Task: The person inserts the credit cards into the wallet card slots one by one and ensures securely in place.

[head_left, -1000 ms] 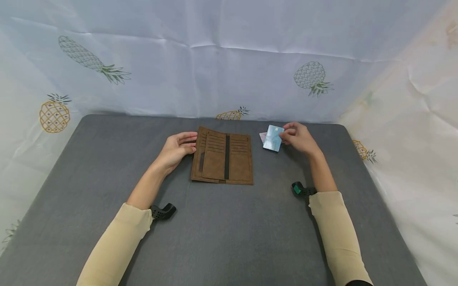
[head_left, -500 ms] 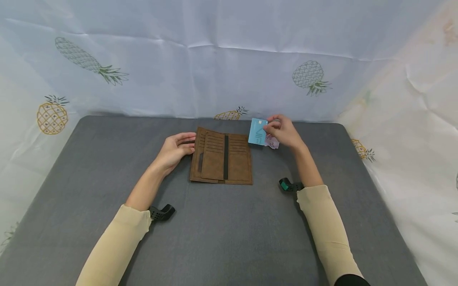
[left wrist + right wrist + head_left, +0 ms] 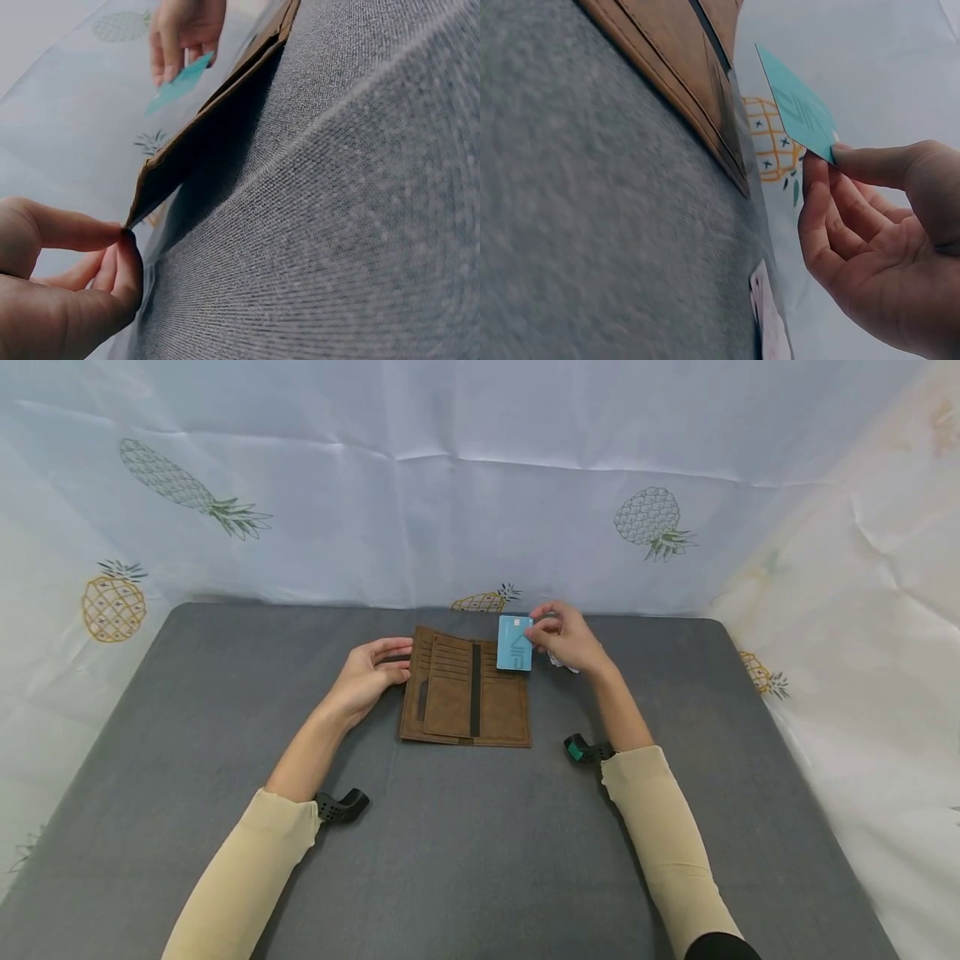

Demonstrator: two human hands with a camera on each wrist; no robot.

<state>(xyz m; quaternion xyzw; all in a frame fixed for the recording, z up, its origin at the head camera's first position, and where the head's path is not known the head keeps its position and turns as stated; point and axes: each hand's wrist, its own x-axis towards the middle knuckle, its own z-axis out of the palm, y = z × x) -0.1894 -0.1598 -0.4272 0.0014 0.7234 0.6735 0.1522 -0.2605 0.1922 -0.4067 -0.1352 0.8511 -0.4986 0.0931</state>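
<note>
A brown bifold wallet point(image 3: 450, 702) lies spread on the table, its card slots facing up and a dark strip down its middle. My left hand point(image 3: 367, 677) pinches the wallet's left edge between thumb and fingers, lifting that side off the cloth in the left wrist view. Between the thumb and fingertips of my right hand point(image 3: 567, 639) is a light blue bank card point(image 3: 513, 643) with a chip. The card hovers over the top of the wallet's right half, apart from it in the right wrist view. Pinkish folded paper point(image 3: 767, 319) lies right of the wallet, mostly hidden by the right hand from above.
Grey cloth covers the table point(image 3: 450, 860). A white curtain point(image 3: 375, 527) printed with pineapples hangs along the back and sides. Black wrist devices point(image 3: 342, 806) stick out from both sleeves.
My right hand has carried the blue card leftward, from beside the pinkish paper to above the wallet's right half. The left hand and wallet have stayed put.
</note>
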